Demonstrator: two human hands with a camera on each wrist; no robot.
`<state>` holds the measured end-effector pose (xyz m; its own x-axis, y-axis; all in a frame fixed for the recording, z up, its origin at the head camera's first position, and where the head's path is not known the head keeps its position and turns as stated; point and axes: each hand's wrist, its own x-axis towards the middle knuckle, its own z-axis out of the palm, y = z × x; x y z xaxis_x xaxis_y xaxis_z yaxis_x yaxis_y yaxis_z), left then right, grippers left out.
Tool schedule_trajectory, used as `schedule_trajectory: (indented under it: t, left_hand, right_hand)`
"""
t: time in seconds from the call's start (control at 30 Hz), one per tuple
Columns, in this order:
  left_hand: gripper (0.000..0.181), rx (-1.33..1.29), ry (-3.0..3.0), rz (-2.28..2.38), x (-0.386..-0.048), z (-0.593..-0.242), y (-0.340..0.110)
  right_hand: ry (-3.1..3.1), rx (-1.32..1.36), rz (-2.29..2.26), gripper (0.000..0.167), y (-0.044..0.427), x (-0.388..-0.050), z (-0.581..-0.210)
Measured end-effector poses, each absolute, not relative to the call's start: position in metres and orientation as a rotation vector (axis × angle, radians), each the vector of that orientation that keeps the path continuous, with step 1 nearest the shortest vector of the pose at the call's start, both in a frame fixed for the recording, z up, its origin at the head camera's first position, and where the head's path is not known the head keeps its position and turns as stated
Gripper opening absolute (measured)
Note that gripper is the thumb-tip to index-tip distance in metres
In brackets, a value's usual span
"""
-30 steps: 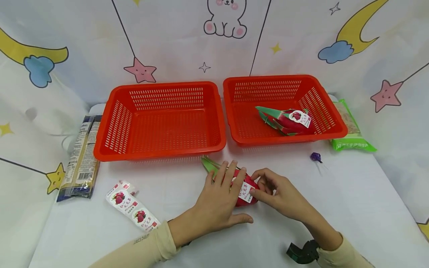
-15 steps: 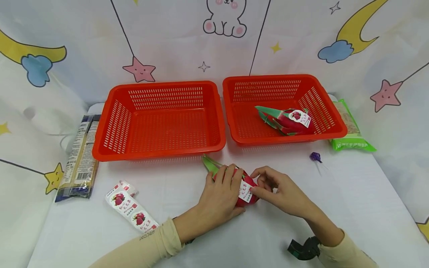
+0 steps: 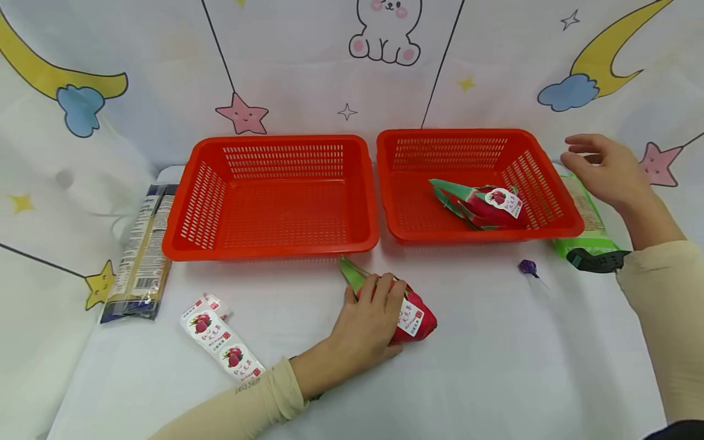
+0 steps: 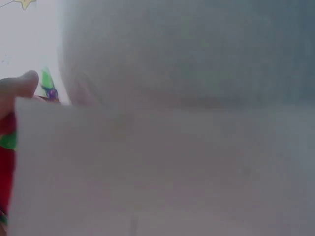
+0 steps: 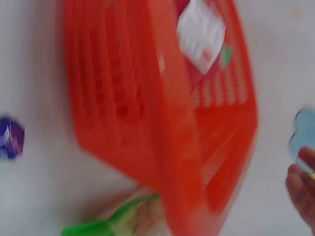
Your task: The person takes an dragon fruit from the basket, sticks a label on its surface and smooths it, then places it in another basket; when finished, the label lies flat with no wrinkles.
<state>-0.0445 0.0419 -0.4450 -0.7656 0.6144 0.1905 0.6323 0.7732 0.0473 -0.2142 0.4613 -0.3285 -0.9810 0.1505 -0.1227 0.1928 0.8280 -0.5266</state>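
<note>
Over a red dragon fruit with green leaf tips, my left hand curls its fingers and grips it against the white table. The fruit bears a white label, partly hidden by the fingers. The left wrist view is mostly blocked by a pale blurred surface. My right hand is raised beyond the right end of the right red basket, fingers loosely bent, holding nothing. A second labelled dragon fruit lies in that basket. Its label is blurred in the right wrist view.
Another red basket stands at the left. A strip of dragon-fruit stickers lies at front left, beside a noodle-like packet. A green packet and a purple-wrapped lollipop are at the right.
My right hand has left the label on the dragon fruit and moved up and right, past the right basket. My left hand stays on the fruit. The head view has shifted slightly.
</note>
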Motion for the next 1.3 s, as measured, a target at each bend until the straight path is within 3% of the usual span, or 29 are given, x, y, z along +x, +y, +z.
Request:
schedule_trajectory:
  t: [0.17, 0.57, 0.7, 0.93, 1.13, 1.3]
  left_hand:
    - [0.105, -0.998, -2.806, -0.21, -0.044, -0.446, 0.042]
    - [0.098, -1.0, -2.808, -0.33, -0.046, -0.437, 0.039]
    - [0.097, -1.052, -2.806, -0.406, -0.038, -0.414, 0.033]
    - [0.1, -1.233, -2.688, -0.486, -0.032, -0.336, 0.024]
    - [0.101, -1.264, -2.686, -0.355, -0.084, -0.285, 0.046]
    - [0.098, -1.179, -2.867, -0.2, -0.155, -0.282, 0.082]
  right_hand:
    - [2.732, 0.213, -0.666, 0.084, 0.488, -0.233, -0.357]
    - [2.749, 0.179, -0.747, 0.078, 0.483, -0.236, -0.384]
    - [2.762, 0.181, -0.775, 0.079, 0.484, -0.236, -0.388]
    - [2.764, 0.182, -0.784, 0.077, 0.488, -0.235, -0.39]
    - [2.783, 0.182, -0.791, 0.074, 0.488, -0.235, -0.392]
    - [2.794, 0.187, -0.796, 0.072, 0.485, -0.234, -0.394]
